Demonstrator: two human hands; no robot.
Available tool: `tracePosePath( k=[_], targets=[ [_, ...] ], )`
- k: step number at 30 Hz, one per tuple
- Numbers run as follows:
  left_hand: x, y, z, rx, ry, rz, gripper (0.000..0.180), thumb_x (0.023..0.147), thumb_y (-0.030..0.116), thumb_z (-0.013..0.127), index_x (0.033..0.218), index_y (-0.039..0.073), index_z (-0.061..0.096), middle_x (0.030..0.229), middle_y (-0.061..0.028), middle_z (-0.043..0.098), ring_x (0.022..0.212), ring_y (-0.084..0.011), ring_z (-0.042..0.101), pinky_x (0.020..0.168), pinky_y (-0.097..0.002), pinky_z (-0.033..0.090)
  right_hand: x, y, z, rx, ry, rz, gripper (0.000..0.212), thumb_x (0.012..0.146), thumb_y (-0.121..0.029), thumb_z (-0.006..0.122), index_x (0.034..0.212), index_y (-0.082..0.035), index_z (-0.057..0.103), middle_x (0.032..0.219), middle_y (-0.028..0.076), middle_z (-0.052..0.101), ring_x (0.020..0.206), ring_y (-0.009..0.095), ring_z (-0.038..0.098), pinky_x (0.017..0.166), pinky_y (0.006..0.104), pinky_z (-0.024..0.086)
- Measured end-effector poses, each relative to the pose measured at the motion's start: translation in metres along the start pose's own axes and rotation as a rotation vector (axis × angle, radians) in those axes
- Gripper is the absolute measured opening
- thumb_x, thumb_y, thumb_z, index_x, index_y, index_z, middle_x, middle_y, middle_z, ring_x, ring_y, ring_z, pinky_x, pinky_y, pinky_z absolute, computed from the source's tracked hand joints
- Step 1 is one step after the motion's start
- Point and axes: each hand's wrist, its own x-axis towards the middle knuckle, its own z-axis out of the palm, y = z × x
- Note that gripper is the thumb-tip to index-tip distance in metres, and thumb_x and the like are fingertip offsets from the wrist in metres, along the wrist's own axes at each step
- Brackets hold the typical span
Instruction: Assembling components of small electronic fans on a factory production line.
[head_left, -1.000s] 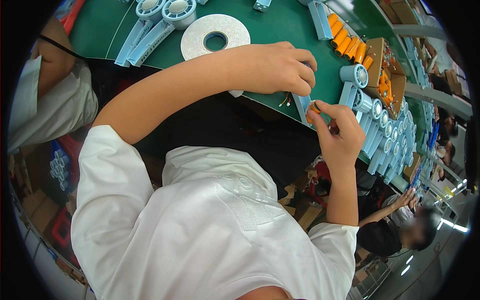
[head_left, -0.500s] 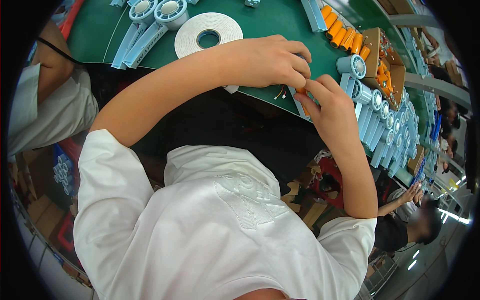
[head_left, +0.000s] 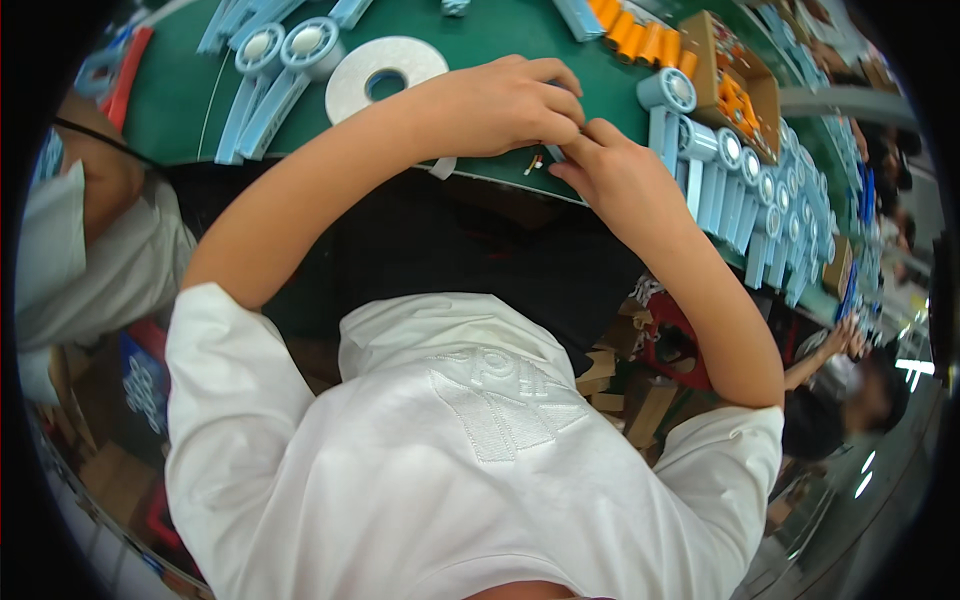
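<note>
My left hand (head_left: 515, 108) reaches across the green table near its front edge, fingers curled down over a light blue fan housing (head_left: 555, 152) that shows only in slivers. Against its fingertips, my right hand (head_left: 628, 182) is closed in a pinch at the same piece; what lies between its thumb and fingers is hidden. Thin wires with a small white connector (head_left: 536, 163) stick out below the hands. Left of them lies a roll of white tape (head_left: 345, 90). Two light blue handheld fans (head_left: 312, 45) rest beyond the roll.
Orange cylindrical cells (head_left: 632, 42) lie at the back right beside a cardboard box (head_left: 706, 75) holding more. Several light blue fans (head_left: 740, 185) stand crowded along the right. A white strip (head_left: 443, 168) hangs at the table edge. Another person's leg (head_left: 110, 205) is at left.
The view has shifted, so the table items sit further left. The orange cell seen in my right hand's grip is hidden now. Both hands stay together.
</note>
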Motion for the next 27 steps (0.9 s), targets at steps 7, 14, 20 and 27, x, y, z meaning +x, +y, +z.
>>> tracePosePath(
  k=[7, 14, 20, 27],
  targets=[
    [0.002, -0.004, -0.002, 0.047, -0.014, 0.031, 0.014, 0.093, 0.008, 0.079, 0.106, 0.015, 0.078, 0.126, 0.0017, 0.072, 0.136, -0.0297, 0.06, 0.113, -0.042, 0.053, -0.012, 0.016, 0.001, 0.058, 0.26, -0.267, 0.029, 0.098, -0.022, 0.08, 0.123, -0.008, 0.075, 0.118, 0.011, 0.069, 0.088, 0.027, 0.073, 0.076, 0.0372, 0.061],
    [0.007, -0.001, -0.002, 0.078, -0.073, 0.062, 0.01, 0.097, 0.02, 0.08, 0.107, 0.018, 0.081, 0.117, 0.0036, 0.069, 0.128, -0.0246, 0.058, 0.099, -0.0397, 0.05, -0.067, 0.004, 0.02, 0.354, 0.467, 0.1, 0.03, 0.091, -0.012, 0.087, 0.12, -0.014, 0.08, 0.137, 0.003, 0.068, 0.089, 0.019, 0.068, 0.078, 0.0301, 0.058],
    [0.012, 0.001, 0.002, 0.142, -0.126, 0.071, 0.008, 0.1, 0.022, 0.078, 0.105, 0.018, 0.082, 0.116, 0.0033, 0.065, 0.123, -0.025, 0.055, 0.094, -0.0417, 0.048, -0.067, -0.001, 0.034, 0.261, 0.442, 0.133, 0.023, 0.091, -0.011, 0.087, 0.114, -0.013, 0.083, 0.144, 0.002, 0.067, 0.091, 0.016, 0.069, 0.078, 0.029, 0.058],
    [0.011, -0.007, 0.006, 0.146, -0.108, 0.087, 0.005, 0.1, 0.021, 0.076, 0.103, 0.02, 0.079, 0.115, 0.0019, 0.063, 0.121, -0.0264, 0.055, 0.09, -0.0452, 0.047, -0.062, 0.003, 0.04, 0.322, 0.437, 0.148, 0.015, 0.093, -0.01, 0.084, 0.108, -0.011, 0.083, 0.147, 0.001, 0.067, 0.093, 0.018, 0.071, 0.078, 0.0305, 0.059]
  ],
)
